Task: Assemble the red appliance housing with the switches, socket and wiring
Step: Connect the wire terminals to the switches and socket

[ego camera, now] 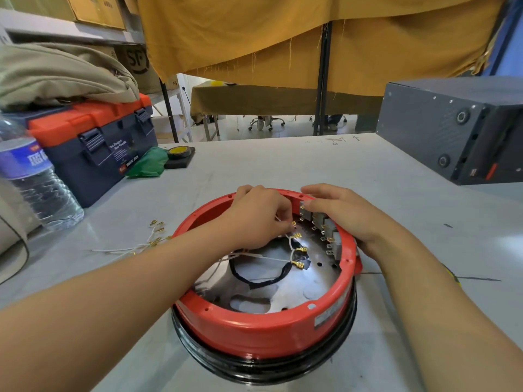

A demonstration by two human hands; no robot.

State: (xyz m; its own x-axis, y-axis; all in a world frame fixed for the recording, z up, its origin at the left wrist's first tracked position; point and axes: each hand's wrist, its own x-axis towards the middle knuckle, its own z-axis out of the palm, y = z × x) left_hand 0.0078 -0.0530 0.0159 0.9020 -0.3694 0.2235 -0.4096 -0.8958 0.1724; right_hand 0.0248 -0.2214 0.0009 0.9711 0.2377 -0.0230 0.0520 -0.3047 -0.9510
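The red housing [263,332] sits upside down near the front edge of the grey tabletop [311,165], on a black ring, with its open side up. Inside it there is a shiny metal plate and a black cable. A row of grey switches [325,224] is fixed along the inner wall at the far right. White wires with brass terminals [297,251] lie across the inside.

The left hand [259,219] reaches into the housing, and its fingers pinch one white wire close to the switches. The right hand [343,213] lies over the rim at the far right; its fingers are curled over the switches and hold the wall there.

A second bundle of white wires [147,241] lies on the tabletop just left of the housing. Further left stand a water bottle [34,176] and a blue and orange toolbox [96,142], with a roll of tape [181,154] behind them. A dark metal box [458,131] stands at the far right.
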